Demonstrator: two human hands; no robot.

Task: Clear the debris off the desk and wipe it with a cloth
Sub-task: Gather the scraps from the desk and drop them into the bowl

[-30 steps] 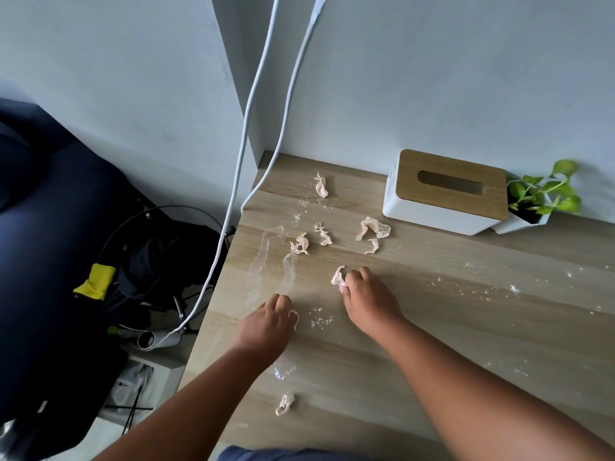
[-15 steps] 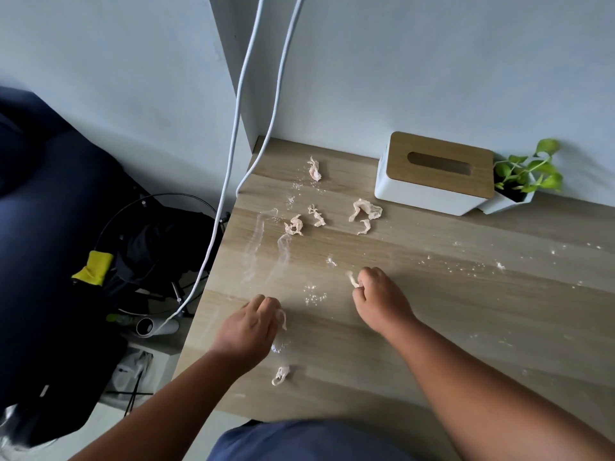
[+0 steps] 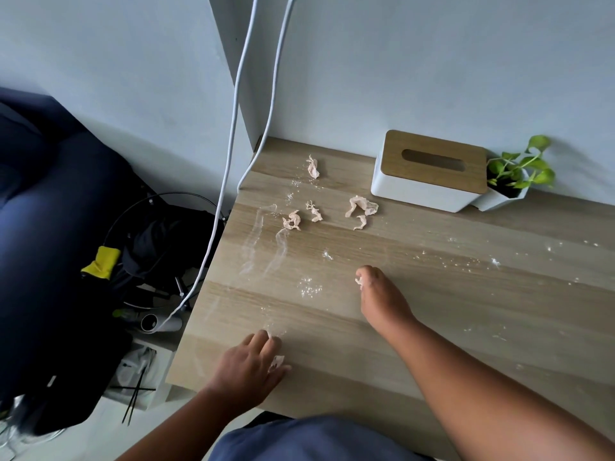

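**Both hands on scraps, desk still littered**

Left hand pinches a pale scrap near the desk's front edge. Right hand curls round another scrap, mid-desk. Five crumpled scraps lie beside the tissue box. White powder smears at left.

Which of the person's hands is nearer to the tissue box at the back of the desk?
Right. The right hand lies mid-desk, in front of the tissue box; the left hand is at the desk's near left edge, farther away.
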